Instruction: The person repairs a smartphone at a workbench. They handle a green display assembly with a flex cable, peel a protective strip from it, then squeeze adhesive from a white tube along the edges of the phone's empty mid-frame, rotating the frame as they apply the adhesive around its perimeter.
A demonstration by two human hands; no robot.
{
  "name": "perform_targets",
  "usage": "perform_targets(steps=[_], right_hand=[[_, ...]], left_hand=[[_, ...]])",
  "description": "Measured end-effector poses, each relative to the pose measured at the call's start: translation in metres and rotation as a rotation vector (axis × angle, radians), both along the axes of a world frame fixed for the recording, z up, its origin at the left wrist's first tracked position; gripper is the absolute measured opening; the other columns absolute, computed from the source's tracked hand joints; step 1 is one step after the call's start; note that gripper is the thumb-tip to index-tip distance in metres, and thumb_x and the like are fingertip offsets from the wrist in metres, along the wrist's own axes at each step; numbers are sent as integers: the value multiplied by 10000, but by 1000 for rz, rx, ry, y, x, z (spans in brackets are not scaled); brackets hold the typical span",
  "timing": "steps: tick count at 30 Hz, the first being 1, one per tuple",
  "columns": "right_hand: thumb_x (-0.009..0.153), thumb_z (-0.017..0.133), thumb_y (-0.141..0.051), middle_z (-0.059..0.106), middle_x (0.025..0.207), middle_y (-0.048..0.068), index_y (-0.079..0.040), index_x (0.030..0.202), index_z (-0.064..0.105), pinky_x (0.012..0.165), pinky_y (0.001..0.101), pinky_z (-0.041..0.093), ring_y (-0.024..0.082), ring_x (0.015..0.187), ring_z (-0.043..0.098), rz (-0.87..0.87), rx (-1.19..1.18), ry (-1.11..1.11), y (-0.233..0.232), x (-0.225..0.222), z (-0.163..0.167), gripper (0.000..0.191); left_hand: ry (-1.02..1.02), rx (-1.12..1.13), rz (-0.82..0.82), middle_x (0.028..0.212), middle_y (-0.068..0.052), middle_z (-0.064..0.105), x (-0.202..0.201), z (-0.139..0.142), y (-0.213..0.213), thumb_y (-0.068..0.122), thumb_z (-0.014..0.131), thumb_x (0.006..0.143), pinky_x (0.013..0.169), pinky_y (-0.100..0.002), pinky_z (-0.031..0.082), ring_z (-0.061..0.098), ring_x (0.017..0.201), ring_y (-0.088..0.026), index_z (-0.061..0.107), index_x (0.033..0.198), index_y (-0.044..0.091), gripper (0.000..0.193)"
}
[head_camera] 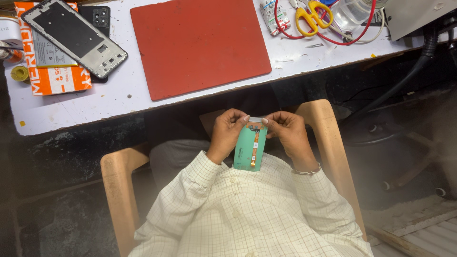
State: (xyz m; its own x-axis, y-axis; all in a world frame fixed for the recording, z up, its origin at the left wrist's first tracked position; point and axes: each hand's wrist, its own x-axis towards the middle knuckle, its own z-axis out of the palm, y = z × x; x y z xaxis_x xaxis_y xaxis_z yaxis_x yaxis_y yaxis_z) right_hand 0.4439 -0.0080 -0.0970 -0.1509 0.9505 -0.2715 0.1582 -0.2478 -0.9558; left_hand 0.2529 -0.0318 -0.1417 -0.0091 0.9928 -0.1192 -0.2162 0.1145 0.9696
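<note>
Shirt: a cream checked shirt (247,214) fills the near edge of the view, sleeves running forward to both hands.
Chair: a pale wooden chair (116,176) frames the person's lap, one arm on each side.
Wristband: a thin metal bracelet (307,170) sits on the right wrist.
Green panel: a phone display panel (247,150) with a green back is held over the lap, below the tabletop edge, its long side pointing away from the body; an orange flex strip (255,147) runs down its middle from a connector at the far end.
Left hand: the left hand (226,133) has its grip closed on the panel's far left corner, thumb and fingers pinching the edge.
Right hand: the right hand (288,133) has its grip closed on the far right corner, fingertips touching the top edge beside the connector.
Tabletop: a scuffed white tabletop (119,100) lies beyond the hands.
Red mat: a red mat (197,45) lies flat near the middle of it.
Phone frame: a grey phone frame (71,35) lies tilted at the left on an orange and white box (59,81), with a black back cover (97,16) just beyond.
Far right: yellow-handled scissors (309,16), a red wire (342,40) and a clear plastic container (350,14) crowd the far right corner.
</note>
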Motion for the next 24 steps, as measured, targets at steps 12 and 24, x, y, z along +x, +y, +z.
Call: perform_targets(steps=[12,24], right_hand=[[895,758,-87,755,823,128,54,961,723,597,228,588,130,693,716,28,12,48,0,2,-2,160],[911,754,-99,749,835,117,47,977,714,614,223,578,115,709,706,35,4,125,-2,2,-4,166]], left_hand=[[11,8,-14,851,-85,746,-1,1,-3,158,647,999,653,-229,600,726,742,-105,672,979,-5,166],[1,15,-7,863,-79,740,-1,1,-3,152,661,1000,667,-233,593,717,763,-104,674,980,-8,161]])
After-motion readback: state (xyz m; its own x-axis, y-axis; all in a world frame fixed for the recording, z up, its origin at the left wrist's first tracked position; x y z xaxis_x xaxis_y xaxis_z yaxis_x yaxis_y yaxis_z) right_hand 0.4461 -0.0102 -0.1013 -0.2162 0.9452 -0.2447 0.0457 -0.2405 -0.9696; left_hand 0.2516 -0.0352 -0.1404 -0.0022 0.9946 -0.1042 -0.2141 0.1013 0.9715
